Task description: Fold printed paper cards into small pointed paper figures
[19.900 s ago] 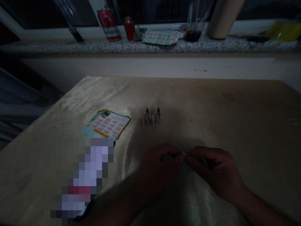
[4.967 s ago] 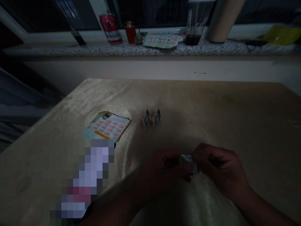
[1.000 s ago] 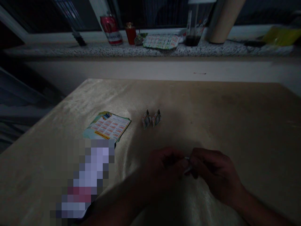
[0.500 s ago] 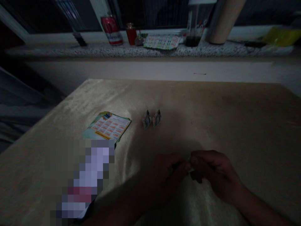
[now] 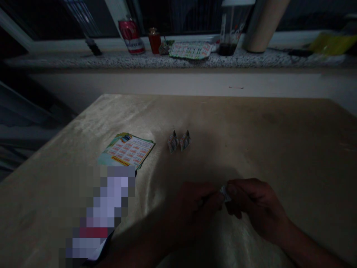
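Close to the table's front, my left hand (image 5: 196,203) and my right hand (image 5: 255,203) meet, both with fingers pinched. Between their fingertips is a small folded piece of paper (image 5: 224,193), pale with print on it; most of it is hidden by the fingers. Farther back on the table stand two small folded paper pieces (image 5: 179,142), side by side, printed and pointed at the top. To their left lies a stack of printed cards (image 5: 129,149) with a calendar-like grid on the top one.
A phone-like object (image 5: 107,212), blurred out by pixels, lies on the table (image 5: 267,137) at front left. Along the granite windowsill (image 5: 111,61) stand a red can (image 5: 131,37), an orange-red bottle (image 5: 154,41), a crumpled printed wrapper (image 5: 190,50), a plastic cup (image 5: 232,33) and a tan cylinder (image 5: 263,26).
My left fingers have drawn slightly back from the right ones, so more of the small paper piece shows between them. The things on the table stay put.
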`<state>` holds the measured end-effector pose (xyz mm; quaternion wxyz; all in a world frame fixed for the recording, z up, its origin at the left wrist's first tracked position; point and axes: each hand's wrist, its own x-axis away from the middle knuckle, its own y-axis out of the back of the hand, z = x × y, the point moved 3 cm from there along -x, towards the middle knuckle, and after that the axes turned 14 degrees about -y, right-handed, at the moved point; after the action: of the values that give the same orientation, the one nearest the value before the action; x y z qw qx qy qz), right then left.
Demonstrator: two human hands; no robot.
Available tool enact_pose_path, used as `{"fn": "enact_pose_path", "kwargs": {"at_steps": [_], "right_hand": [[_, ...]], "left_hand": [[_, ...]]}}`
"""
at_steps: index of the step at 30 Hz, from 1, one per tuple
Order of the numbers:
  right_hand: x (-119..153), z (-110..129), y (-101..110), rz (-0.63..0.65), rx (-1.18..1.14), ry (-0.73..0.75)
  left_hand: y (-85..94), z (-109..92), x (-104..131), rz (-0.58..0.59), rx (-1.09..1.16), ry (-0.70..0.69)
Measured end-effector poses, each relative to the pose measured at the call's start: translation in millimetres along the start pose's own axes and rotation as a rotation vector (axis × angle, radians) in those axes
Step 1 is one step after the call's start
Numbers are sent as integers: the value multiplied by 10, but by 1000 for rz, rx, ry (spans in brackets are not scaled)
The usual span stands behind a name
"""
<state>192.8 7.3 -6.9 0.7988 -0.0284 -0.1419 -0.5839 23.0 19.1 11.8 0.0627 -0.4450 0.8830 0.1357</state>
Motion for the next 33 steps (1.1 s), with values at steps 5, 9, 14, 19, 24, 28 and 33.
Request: {"fn": "enact_pose_path", "kwargs": {"at_steps": [5, 9, 14, 19, 24, 28, 33], "right_hand": [[-25, -31, -23, 59, -119, -52], [-30, -37, -6, 55, -148, -21], [16, -1, 18, -30, 39, 82], [21, -6, 8, -3, 54, 120], [-1, -24, -1, -5, 21, 81], [-9, -53, -3, 21, -91, 35], [-10, -32, 10, -8, -95, 56]], "left_hand": [[15, -6, 5, -14, 1, -32], [17, 23, 21, -42, 13, -19], [9, 33, 5, -36, 70, -7], [8, 60, 11, -34, 148, 41], [10, 87, 29, -100, 89, 53], [26, 55, 40, -124, 15, 24], [42, 45, 39, -172, -39, 51]]}}
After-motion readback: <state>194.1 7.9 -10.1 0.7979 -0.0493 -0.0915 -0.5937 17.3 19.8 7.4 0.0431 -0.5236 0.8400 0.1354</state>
